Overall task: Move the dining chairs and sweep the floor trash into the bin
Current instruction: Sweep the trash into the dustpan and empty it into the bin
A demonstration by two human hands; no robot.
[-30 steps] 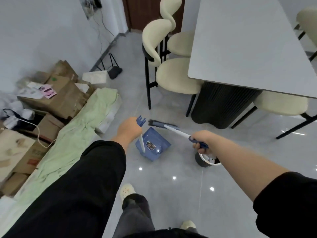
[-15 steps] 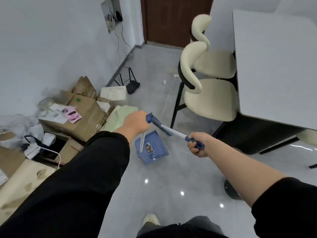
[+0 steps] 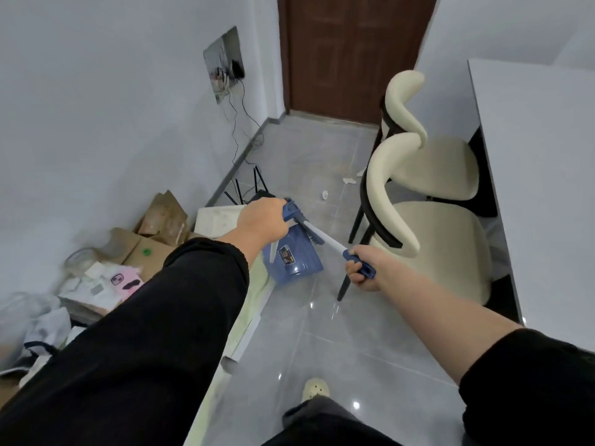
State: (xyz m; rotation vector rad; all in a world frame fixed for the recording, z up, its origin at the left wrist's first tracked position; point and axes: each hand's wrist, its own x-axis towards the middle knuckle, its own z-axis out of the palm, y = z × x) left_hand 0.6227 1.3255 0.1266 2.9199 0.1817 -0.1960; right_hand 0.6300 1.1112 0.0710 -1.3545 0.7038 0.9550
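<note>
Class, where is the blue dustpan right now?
In the head view the blue dustpan hangs just left of centre, under the left hand gripping its handle, with the nearest cream chair to its right.

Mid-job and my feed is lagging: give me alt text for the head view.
A person's left hand holds a blue dustpan and the right hand grips a short broom. Two cream chairs stand at the table on the right; white paper scraps lie on the floor ahead.
</note>
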